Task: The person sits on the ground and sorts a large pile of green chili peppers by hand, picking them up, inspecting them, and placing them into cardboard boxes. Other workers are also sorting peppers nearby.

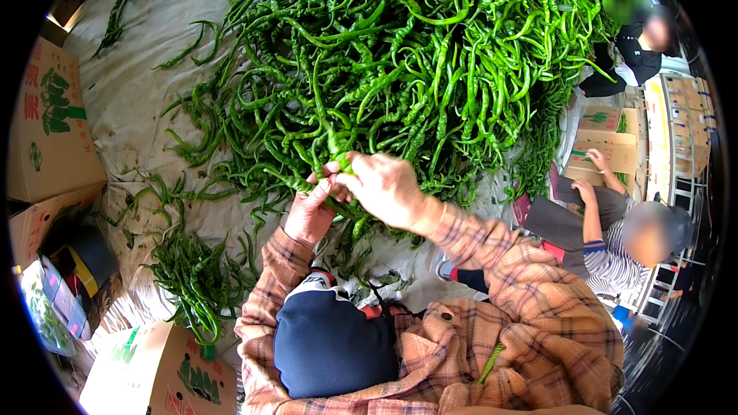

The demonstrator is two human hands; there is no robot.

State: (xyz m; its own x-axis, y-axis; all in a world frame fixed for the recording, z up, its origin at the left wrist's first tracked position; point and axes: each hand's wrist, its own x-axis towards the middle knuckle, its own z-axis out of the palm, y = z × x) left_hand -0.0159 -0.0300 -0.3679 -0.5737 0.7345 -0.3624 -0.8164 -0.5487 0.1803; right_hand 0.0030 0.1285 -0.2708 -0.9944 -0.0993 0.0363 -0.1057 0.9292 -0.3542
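Observation:
My left hand (311, 210) holds several long green chili peppers, with one curled pepper (288, 180) sticking out past its fingers. Against it, my right hand (389, 187) grips another green chili pepper (336, 143), slightly blurred, at its fingertips. Both hands meet above the near edge of a large heap of long, wrinkled green chili peppers (426, 80). Some peppers hang below the joined hands. To the left of my left forearm lies a smaller pile of peppers (196, 276).
A pale cloth sheet (144, 104) lies under the peppers. Printed cardboard boxes stand at left (57, 127) and lower left (155, 369). A person in a striped shirt (611, 259) sits at right near an open carton (605, 150). Another person in black (637, 57) is farther back.

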